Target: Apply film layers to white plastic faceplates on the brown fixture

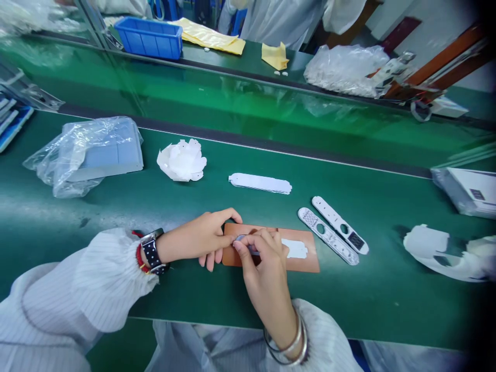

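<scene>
A copper-brown rectangular plate (302,266) lies on the bench in front of me, with a white strip-shaped sheet (296,249) on it. My right hand (265,258) bends over the plate and covers the middle of the sheet. Thumb and forefinger pinch a small grey-blue piece (240,237); whether it belongs to the sheet I cannot tell. Reaching in from the left, my left hand (211,237) has its fingers apart. Its thumb tip touches down beside that piece, and the forefinger stretches over the plate's upper left corner.
Two long white panels with round holes (329,235) lie right of the plate. Behind it are stacked white strips (260,183) and crumpled white pieces (183,161). A bagged stack (106,152) sits left, curled white scraps (445,253) right. A blue bin (149,39) stands on the far ledge.
</scene>
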`<action>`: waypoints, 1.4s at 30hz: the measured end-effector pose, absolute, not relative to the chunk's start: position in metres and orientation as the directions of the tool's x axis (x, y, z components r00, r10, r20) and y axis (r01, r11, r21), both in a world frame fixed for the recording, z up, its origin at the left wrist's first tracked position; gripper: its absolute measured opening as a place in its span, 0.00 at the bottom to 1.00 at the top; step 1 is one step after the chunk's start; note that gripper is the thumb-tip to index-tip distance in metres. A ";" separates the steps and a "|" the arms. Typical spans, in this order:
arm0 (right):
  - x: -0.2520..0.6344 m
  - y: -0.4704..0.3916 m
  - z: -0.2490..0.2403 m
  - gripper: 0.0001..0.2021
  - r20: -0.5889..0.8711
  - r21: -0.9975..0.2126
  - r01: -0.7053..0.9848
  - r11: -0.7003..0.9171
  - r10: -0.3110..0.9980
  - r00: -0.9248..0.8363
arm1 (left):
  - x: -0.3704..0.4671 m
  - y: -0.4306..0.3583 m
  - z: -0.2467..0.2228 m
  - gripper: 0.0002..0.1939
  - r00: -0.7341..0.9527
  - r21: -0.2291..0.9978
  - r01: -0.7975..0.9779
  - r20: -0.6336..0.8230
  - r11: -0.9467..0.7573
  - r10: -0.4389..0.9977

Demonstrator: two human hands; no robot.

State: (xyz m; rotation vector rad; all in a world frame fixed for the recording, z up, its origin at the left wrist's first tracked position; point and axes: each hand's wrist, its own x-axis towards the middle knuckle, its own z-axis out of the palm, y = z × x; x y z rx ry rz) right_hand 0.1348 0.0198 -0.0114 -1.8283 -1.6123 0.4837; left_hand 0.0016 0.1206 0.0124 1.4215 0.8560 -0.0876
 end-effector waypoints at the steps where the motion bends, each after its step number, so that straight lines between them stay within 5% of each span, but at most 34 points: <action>1: 0.135 0.019 -0.012 0.12 0.148 -0.676 0.736 -0.036 0.972 0.184 | 0.002 0.120 0.012 0.16 0.704 0.824 0.532 -0.560 0.198 0.437; 24: 0.168 0.012 -0.016 0.10 0.211 -0.586 0.805 -0.090 0.943 0.259 | 0.001 0.119 0.007 0.17 0.695 0.810 0.556 -0.576 0.186 0.429; 34: 0.282 -0.014 -0.009 0.29 0.294 -0.263 0.864 -0.430 0.817 0.496 | 0.005 0.120 0.017 0.19 0.639 0.753 0.642 -0.630 0.145 0.442; 42: 0.340 -0.037 0.001 0.26 0.348 -0.199 0.769 -0.608 0.689 0.635 | 0.003 0.118 0.009 0.18 0.640 0.757 0.642 -0.617 0.123 0.458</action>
